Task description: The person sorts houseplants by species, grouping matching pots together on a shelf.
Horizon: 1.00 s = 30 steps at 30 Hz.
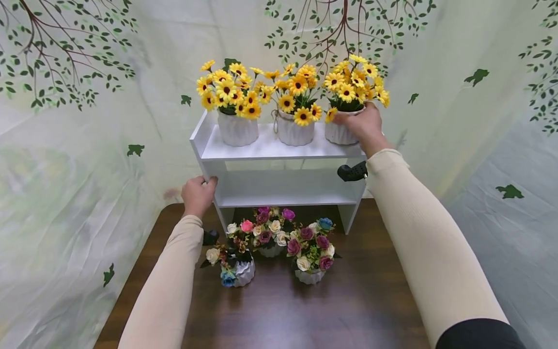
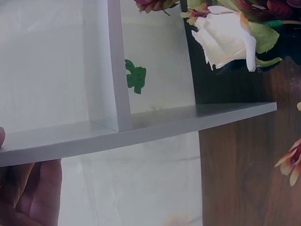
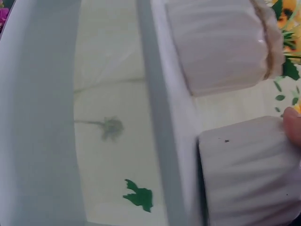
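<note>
A white shelf unit [image 1: 287, 186] stands at the back of the brown table. Three white pots of yellow flowers line its top board: left pot [image 1: 238, 130], middle pot [image 1: 295, 131] and right pot [image 1: 340, 133]. My right hand [image 1: 364, 125] grips the rim of the right pot, which sits at the board's right end; in the right wrist view a fingertip [image 3: 292, 125] lies on that pot [image 3: 249, 174]. My left hand [image 1: 198, 195] holds the left side panel at mid height; in the left wrist view its fingers [image 2: 40, 193] are behind the panel [image 2: 160, 139].
Several pots of mixed roses stand on the brown table [image 1: 279, 315] in front of and beneath the shelf: one at left [image 1: 245, 273], one at right [image 1: 310, 276] and one further back [image 1: 270, 250]. A leaf-patterned cloth [image 1: 152, 121] hangs behind.
</note>
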{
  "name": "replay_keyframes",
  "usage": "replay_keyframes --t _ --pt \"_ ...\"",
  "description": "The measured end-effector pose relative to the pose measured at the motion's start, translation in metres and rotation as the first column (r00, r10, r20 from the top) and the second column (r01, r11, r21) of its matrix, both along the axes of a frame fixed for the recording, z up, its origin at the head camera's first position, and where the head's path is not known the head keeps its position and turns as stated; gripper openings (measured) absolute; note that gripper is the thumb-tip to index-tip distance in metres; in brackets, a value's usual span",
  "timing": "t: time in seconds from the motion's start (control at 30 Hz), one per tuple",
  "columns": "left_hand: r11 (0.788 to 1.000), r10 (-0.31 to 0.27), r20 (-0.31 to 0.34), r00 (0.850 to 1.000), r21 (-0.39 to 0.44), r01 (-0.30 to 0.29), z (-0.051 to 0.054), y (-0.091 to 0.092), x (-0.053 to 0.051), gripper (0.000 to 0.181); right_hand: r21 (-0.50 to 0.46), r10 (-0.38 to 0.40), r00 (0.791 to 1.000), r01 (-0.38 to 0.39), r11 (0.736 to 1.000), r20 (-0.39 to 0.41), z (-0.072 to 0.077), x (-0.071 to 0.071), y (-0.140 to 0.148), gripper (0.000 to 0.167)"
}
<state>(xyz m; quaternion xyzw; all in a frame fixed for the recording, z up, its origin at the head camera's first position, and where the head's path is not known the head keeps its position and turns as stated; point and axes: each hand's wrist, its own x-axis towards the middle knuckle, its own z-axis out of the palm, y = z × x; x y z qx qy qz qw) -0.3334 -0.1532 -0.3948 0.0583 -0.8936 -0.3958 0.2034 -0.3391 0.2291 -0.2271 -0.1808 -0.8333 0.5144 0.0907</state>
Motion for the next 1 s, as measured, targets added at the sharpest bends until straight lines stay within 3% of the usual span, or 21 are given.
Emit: replay_keyframes --t 0.2,0.43,0.6,0.7,0.73,0.8,0.87,0.9,0.93,0.97,1.0 --pt "1.000 -0.001 0.016 1.000 0.012 0.001 0.001 0.000 0.001 0.038 -0.014 0.021 0.999 -0.022 1.000 -0.026 -0.008 -0.001 0.001 0.093" --pt "1.000 -0.004 0.027 1.000 0.011 0.004 0.001 -0.001 0.003 0.039 -0.004 0.065 0.997 -0.065 0.998 -0.040 -0.015 0.002 0.003 0.108" --pt "1.000 -0.009 0.004 1.000 -0.016 0.009 0.002 -0.002 -0.001 0.039 0.099 0.128 0.983 -0.115 0.988 -0.133 -0.024 0.025 0.012 0.104" --pt "0.999 -0.012 -0.005 1.000 -0.037 0.012 0.001 -0.003 -0.002 0.039 0.142 0.180 0.932 -0.141 0.980 -0.314 -0.042 0.055 0.018 0.082" --pt "0.999 -0.016 -0.006 1.000 -0.038 0.016 0.001 -0.004 -0.002 0.039 0.164 0.193 0.898 -0.138 0.977 -0.395 -0.052 0.066 0.021 0.073" --pt "0.999 -0.019 -0.007 1.000 -0.045 0.019 0.000 -0.004 0.000 0.038 0.195 0.212 0.805 -0.122 0.973 -0.554 -0.076 0.087 0.027 0.056" --pt "0.999 -0.021 -0.008 1.000 -0.047 0.020 0.000 -0.005 0.000 0.038 0.225 0.219 0.714 -0.087 0.970 -0.665 -0.105 0.106 0.033 0.043" --pt "0.999 -0.022 -0.008 1.000 -0.049 0.021 0.000 -0.005 0.000 0.038 0.247 0.227 0.684 -0.071 0.966 -0.693 -0.116 0.117 0.035 0.039" --pt "0.999 -0.021 -0.007 1.000 -0.047 0.021 0.000 -0.005 0.000 0.037 0.257 0.228 0.674 -0.058 0.965 -0.703 -0.131 0.125 0.039 0.037" --pt "0.999 -0.020 -0.004 1.000 -0.050 0.020 0.001 -0.005 -0.001 0.037 0.259 0.223 0.681 -0.051 0.965 -0.697 -0.145 0.131 0.043 0.035" --pt "0.999 -0.019 0.008 1.000 -0.045 0.019 0.001 -0.006 -0.002 0.037 0.269 0.223 0.708 -0.049 0.962 -0.670 -0.158 0.137 0.047 0.033"
